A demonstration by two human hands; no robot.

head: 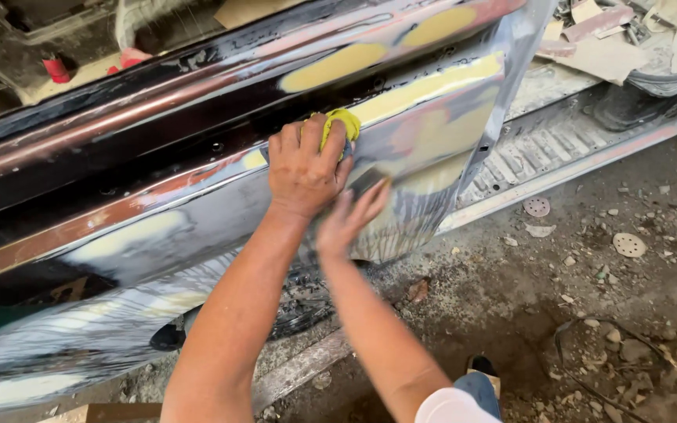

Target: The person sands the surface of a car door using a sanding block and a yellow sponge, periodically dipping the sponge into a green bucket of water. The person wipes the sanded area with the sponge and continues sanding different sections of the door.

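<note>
Scene: workshop floor, seen from above; a dark car door panel (197, 196) lying tilted across the frame, its paint rubbed through to bare metal and patched with pale yellow body filler (425, 86).

Left hand (303, 168): closed over a yellow cloth pad (342, 125), fingers curled across its top, palm pressing it flat onto the panel just below a long filler strip; only the pad's upper edge peeking out past the fingertips.

Right hand (350, 215): open, fingers loosely spread, blurred; laid against the sanded metal just beside and below the left hand, gripping nothing as far as can be told.

Why so held: pad kept under a full palm, probably to spread pressure evenly over the curved surface; bare open hand alongside, likely feeling the surface or steadying the panel. A judgement only.

Why so placed: panel off the vehicle and propped low, bringing the repaired lower corner within arm's reach from a standing or crouching stance.

Where the pad is: upper middle of the panel, near its right end, touching the metal beside the filler patches.

Around: used round sanding discs (629, 244) and (537, 206) on the dirty concrete floor (550, 313), well apart from the hands; a ribbed metal sill (558, 141) behind the panel's right edge; scraps of paper and rubble at upper right; a sandalled foot (479, 368) at the bottom edge.
</note>
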